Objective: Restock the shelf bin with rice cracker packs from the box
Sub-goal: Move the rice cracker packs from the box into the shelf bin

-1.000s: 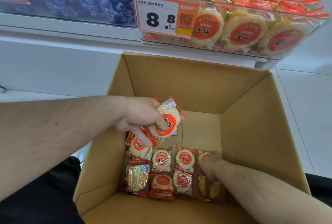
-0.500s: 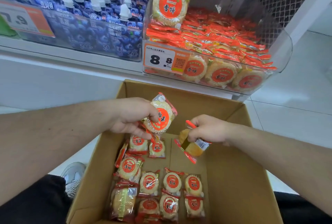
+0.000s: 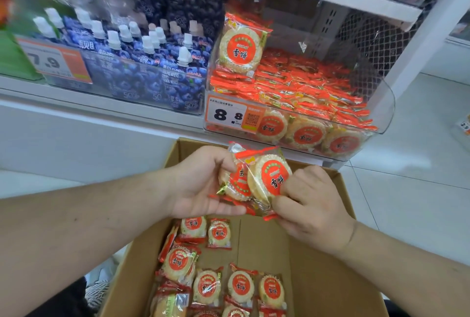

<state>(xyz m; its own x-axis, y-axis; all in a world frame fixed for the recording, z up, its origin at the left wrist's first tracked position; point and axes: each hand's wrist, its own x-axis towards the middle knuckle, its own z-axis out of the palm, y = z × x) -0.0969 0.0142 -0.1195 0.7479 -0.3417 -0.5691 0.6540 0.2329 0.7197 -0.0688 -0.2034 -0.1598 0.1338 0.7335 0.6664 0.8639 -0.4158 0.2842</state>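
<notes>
A shelf (image 3: 101, 103) runs across the far side of the scene, and on its right end a clear shelf bin (image 3: 381, 113) sits already heaped with red-wrapped rice cracker packs (image 3: 305, 87), one standing upright at the bin's far left corner. Left of the bin, blueberry jelly pouches (image 3: 142, 62) fill the neighbouring section behind an orange price tag (image 3: 226, 114) reading 8.8 on the bin's front. Directly below, near the camera, an open cardboard box (image 3: 318, 278) rests on the floor — its bottom holds only a thin single layer of packs in box (image 3: 218, 283) along the left and near side, with bare cardboard on the right. Above the box, the left hand (image 3: 201, 181) cradles one pack with fingers curled beneath it, while the right hand (image 3: 310, 202) pinches a second held pack (image 3: 272, 179) against the first. The job looks well advanced: the bin is close to full and the box nearly spent — these two packs and the remaining layer are still to go up.
</notes>
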